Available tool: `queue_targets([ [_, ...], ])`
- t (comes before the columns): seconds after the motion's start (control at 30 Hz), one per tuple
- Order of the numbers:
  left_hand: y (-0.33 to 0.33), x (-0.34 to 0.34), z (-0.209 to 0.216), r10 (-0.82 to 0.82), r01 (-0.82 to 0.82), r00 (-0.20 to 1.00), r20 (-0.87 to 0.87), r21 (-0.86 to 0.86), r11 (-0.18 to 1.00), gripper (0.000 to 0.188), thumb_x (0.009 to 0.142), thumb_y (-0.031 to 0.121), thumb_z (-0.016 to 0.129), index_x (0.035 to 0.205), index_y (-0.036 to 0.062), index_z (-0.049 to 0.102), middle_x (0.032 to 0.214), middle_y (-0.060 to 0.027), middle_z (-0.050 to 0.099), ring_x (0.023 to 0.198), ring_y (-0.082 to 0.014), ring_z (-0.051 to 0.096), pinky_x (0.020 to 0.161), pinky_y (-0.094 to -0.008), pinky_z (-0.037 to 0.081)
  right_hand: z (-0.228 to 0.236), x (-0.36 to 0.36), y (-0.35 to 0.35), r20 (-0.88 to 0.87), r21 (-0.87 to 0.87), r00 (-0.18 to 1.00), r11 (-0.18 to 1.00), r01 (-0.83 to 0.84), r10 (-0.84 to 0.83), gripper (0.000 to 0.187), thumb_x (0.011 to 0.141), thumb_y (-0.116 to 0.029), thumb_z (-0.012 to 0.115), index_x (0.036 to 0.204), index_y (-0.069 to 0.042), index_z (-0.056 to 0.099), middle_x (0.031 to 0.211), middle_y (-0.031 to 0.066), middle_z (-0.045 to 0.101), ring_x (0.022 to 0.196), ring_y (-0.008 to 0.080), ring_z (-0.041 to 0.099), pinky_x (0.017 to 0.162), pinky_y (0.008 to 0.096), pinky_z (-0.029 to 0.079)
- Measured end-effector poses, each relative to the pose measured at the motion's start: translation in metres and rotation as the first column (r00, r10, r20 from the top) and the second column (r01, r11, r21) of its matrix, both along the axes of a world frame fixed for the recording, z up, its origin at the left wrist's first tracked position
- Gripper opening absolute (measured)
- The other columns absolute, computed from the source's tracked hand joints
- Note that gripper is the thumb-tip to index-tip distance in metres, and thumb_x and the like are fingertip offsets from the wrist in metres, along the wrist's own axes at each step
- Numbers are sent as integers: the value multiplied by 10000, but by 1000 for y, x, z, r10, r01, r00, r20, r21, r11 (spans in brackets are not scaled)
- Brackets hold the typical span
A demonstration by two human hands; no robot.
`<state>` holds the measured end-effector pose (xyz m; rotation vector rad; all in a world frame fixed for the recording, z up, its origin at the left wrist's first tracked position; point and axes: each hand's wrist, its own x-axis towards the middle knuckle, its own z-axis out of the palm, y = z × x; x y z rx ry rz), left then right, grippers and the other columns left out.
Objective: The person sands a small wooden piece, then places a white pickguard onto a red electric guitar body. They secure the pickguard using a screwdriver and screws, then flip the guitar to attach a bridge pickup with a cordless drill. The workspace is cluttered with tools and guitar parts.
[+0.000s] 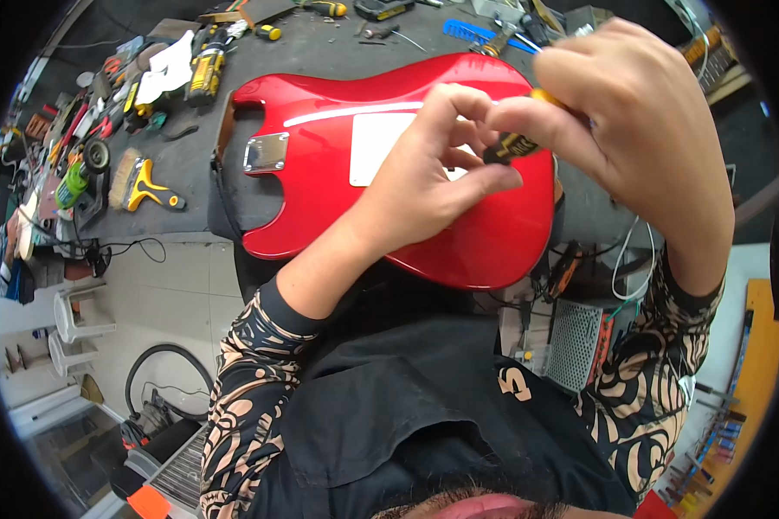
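A glossy red electric guitar body (312, 186) lies back side up across the bench edge, in front of me. It has a white cover plate (374, 143) and a chrome neck plate (267, 153). Above its right part, my right hand (623, 95) is closed around a tool with a black-and-yellow handle (515, 145), which looks like a screwdriver; its tip I cannot make out. Close beside the handle's black end is my left hand (433, 169), its fingers curved and its thumb apart. Part of the white plate is hidden behind this hand.
On the bench (320, 65) at left lie a paint brush (143, 183), a yellow-black cordless tool (206, 71), white paper (166, 71) and a green spray can (71, 186). A blue comb-like piece (472, 33) lies at the back. A vacuum hose (138, 368) curves on the floor.
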<state>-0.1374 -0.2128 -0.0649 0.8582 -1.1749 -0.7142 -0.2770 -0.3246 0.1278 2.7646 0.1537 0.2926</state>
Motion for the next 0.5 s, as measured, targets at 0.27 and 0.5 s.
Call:
queue_targets([
  [0.27,3,19,3,-233,234,968,-90,3,972,623,1007,-43,670,1539,15,352,1361,-192,634,1200,-295,705,1001,-456,627,3,-9,-1,13,88,998,994,-66,65,386,952,-381,775,828,-53,612,706,90,549,654,287,564,656,395,436],
  [0.5,0,5,5,-75,75,997,0,43,996,520,953,-22,770,1401,54,517,1191,-44,668,1065,-135,712,879,-302,609,-3,-2,2,23,53,999,998,-38,37,386,953,-371,776,805,-57,607,674,84,538,621,285,552,642,391,436],
])
